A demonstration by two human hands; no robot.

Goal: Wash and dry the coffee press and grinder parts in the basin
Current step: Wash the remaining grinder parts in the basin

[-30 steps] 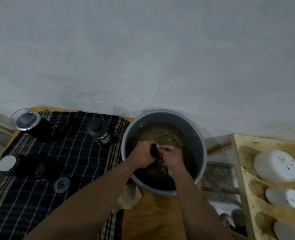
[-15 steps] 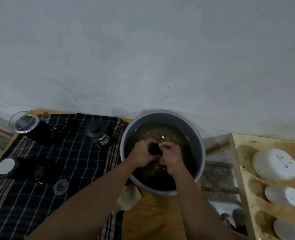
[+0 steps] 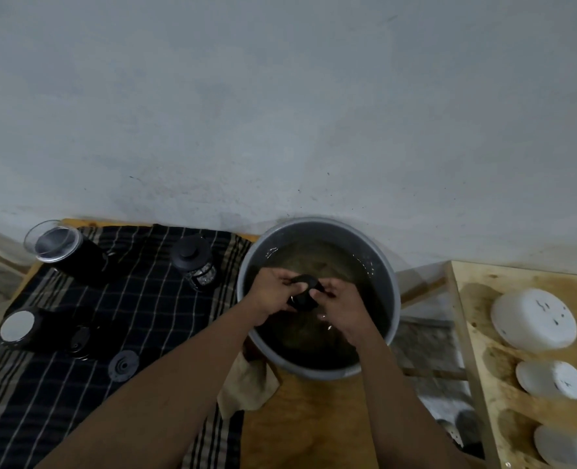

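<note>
The left hand (image 3: 270, 292) and the right hand (image 3: 343, 306) both grip a small round black part (image 3: 303, 292), held just above the murky water inside the round grey basin (image 3: 314, 375). The basin stands on the wooden surface (image 3: 307, 428), beside a dark checked cloth (image 3: 128, 316) carrying a black-lidded glass coffee press (image 3: 195, 262).

The left forearm (image 3: 178, 384) and right forearm (image 3: 392, 394), in the lower centre of the frame, are seen bare, as are the left grip (image 3: 270, 294) and right grip (image 3: 343, 308).
</note>
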